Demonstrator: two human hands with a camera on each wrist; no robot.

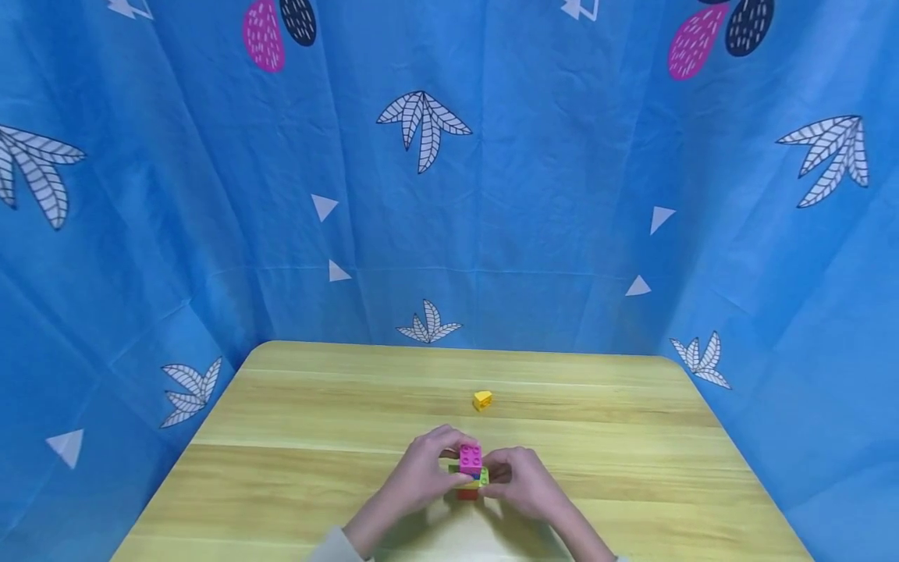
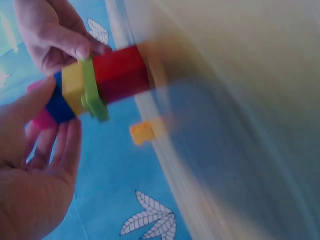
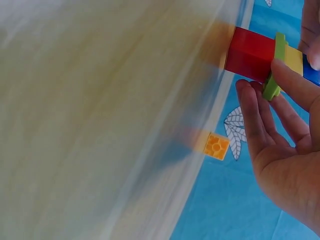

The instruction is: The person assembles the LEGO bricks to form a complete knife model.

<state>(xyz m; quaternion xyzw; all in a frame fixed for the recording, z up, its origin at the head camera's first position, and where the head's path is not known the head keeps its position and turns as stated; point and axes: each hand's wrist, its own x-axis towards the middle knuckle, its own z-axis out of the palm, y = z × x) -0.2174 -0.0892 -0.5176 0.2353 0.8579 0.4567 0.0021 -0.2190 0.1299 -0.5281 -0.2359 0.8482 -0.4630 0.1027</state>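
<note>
A small tower of toy building bricks stands upright at the table's near middle. From the bottom it runs red brick (image 2: pixel 120 72), thin green plate (image 3: pixel 276 70), yellow brick (image 2: pixel 74 87), blue brick (image 2: pixel 61 100) and pink brick (image 1: pixel 470 457). My left hand (image 1: pixel 424 468) grips the upper part, its thumb across the blue brick and its fingers behind. On the other side my right hand (image 1: pixel 523 480) pinches the green plate, with the thumb laid on its edge and the fingers below. The plate juts out past the bricks above and below it.
A small yellow-orange brick (image 1: pixel 482 400) lies by itself on the wooden table (image 1: pixel 316 406), farther back than the tower. Behind the table and along both sides hangs a blue patterned cloth (image 1: pixel 548 203).
</note>
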